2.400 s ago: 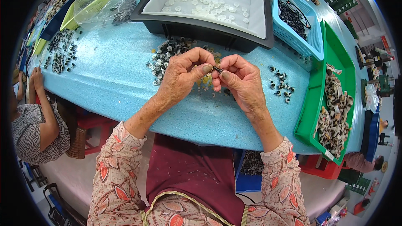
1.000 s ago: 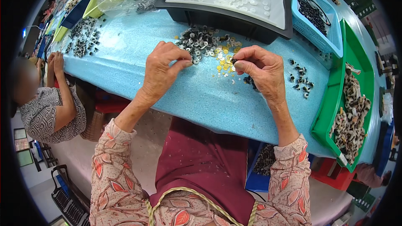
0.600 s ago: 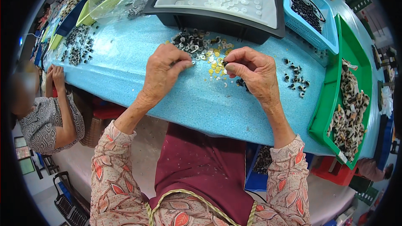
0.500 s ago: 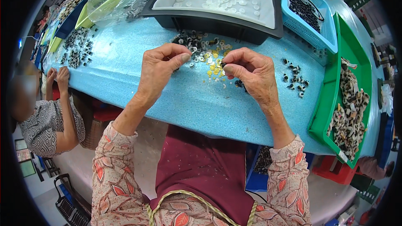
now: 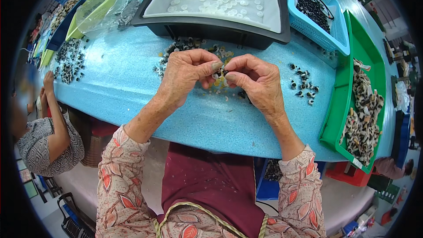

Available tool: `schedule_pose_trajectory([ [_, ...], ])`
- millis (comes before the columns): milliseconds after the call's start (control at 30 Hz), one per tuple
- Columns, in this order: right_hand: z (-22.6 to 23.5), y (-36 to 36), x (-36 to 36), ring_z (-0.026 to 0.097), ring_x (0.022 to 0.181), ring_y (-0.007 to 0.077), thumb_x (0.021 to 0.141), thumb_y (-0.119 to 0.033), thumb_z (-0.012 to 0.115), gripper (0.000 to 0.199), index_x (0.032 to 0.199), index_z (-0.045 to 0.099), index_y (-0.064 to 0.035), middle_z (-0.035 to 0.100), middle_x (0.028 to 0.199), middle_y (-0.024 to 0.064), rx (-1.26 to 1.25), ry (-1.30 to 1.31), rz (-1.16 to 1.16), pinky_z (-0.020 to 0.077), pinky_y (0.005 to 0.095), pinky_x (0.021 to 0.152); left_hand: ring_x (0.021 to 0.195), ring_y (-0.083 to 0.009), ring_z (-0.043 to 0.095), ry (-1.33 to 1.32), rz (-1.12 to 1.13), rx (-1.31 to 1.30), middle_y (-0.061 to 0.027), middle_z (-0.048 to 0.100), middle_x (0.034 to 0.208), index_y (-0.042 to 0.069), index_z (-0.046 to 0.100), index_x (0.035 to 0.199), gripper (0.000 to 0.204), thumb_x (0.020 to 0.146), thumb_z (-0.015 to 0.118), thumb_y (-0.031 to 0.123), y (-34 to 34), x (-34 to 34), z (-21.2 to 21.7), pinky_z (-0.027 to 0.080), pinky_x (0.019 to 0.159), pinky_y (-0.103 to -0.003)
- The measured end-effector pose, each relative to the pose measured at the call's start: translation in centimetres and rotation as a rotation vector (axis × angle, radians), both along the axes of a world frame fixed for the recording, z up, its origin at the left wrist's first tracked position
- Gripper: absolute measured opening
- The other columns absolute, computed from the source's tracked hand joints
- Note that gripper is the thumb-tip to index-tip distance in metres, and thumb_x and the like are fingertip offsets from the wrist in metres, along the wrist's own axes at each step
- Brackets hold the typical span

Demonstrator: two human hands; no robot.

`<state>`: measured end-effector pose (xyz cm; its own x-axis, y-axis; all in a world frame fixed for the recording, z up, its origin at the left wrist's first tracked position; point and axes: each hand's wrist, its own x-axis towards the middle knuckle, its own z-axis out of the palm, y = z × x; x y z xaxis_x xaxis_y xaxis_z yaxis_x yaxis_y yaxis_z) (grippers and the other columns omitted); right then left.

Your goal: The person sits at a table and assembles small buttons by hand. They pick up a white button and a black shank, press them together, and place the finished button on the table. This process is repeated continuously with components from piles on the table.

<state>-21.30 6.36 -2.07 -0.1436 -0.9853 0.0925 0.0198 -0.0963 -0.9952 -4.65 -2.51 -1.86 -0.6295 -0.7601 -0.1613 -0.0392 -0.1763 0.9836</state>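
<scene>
My left hand [image 5: 187, 74] and my right hand [image 5: 255, 81] meet fingertip to fingertip above the blue table [image 5: 132, 88]. Between the thumbs and forefingers of both hands sits one tiny dark part [image 5: 221, 71]. Just beyond the hands lies a loose heap of small black, white and yellow parts [image 5: 189, 46]. A smaller cluster of black-and-white pieces [image 5: 303, 83] lies to the right of my right hand.
A black tray [image 5: 211, 22] with white discs stands behind the heap. A blue basket [image 5: 315, 13] of black parts and a green tray [image 5: 348, 101] of spotted pieces are at the right. A second person [image 5: 48, 128] sits at the left by another pile [image 5: 70, 59].
My hands were apart over the heap, each picking at parts. They have come together toward me and now pinch one small part between them.
</scene>
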Motion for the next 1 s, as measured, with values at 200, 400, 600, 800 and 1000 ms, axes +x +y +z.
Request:
schedule_pose_trajectory([
  [200, -0.2, -0.1, -0.1, 0.059, 0.07, 0.0073, 0.08, 0.0, 0.066, 0.01, 0.091, 0.065, 0.0, 0.065, 0.078, 0.0027, 0.052, 0.025, -0.008, 0.0505, 0.0214, 0.063, 0.063, -0.01, 0.058, 0.118, -0.045, 0.121, -0.0051, 0.064, 0.077, 0.0, 0.066, 0.093, 0.017, 0.085, 0.066, 0.014, -0.1, -0.1, -0.8, 0.048, 0.056, -0.021],
  [400, -0.5, -0.3, -0.4, 0.059, 0.071, 0.0072, 0.081, 0.0, 0.065, 0.013, 0.094, 0.065, -0.0011, 0.065, 0.079, 0.0027, 0.051, -0.02, 0.011, 0.0503, 0.0209, 0.063, 0.068, -0.0106, 0.058, 0.233, -0.097, 0.244, -0.0075, 0.065, 0.081, -0.003, 0.065, 0.098, 0.016, 0.086, 0.064, 0.006, -0.4, 0.1, -1.4, 0.049, 0.059, -0.022],
  [600, -0.5, -0.4, -0.3, 0.06, 0.071, 0.0079, 0.081, 0.0, 0.064, 0.019, 0.1, 0.066, -0.0038, 0.065, 0.08, 0.002, -0.034, 0.058, 0.018, 0.0502, 0.0204, 0.063, 0.067, -0.0095, 0.061, 0.234, -0.152, 0.298, -0.0041, 0.065, 0.079, 0.0, 0.06, 0.1, 0.025, 0.081, 0.07, 0.012, -0.6, 0.0, -1.4, 0.05, 0.058, -0.021],
  [800, -0.6, -0.6, -0.8, 0.06, 0.07, 0.0087, 0.083, -0.003, 0.063, 0.018, 0.101, 0.066, -0.0036, 0.064, 0.082, 0.003, 0.019, 0.056, 0.079, 0.0508, 0.0213, 0.063, 0.063, -0.0077, 0.058, 0.227, -0.114, 0.182, -0.0018, 0.064, 0.076, 0.001, 0.055, 0.104, 0.032, 0.08, 0.072, 0.015, -1.0, -0.3, -1.2, 0.046, 0.055, -0.019],
  [1000, 0.0, -0.5, -0.7, 0.06, 0.068, 0.011, 0.089, -0.007, 0.058, 0.016, 0.103, 0.059, 0.0006, 0.063, 0.085, 0.008, 0.079, -0.266, 0.099, 0.0517, 0.0232, 0.062, 0.064, -0.0062, 0.058, 0.073, 0.071, -0.164, -0.0025, 0.064, 0.073, 0.001, 0.058, 0.1, 0.024, 0.08, 0.07, 0.006, -1.2, 0.1, -0.2, 0.046, 0.056, -0.019],
])
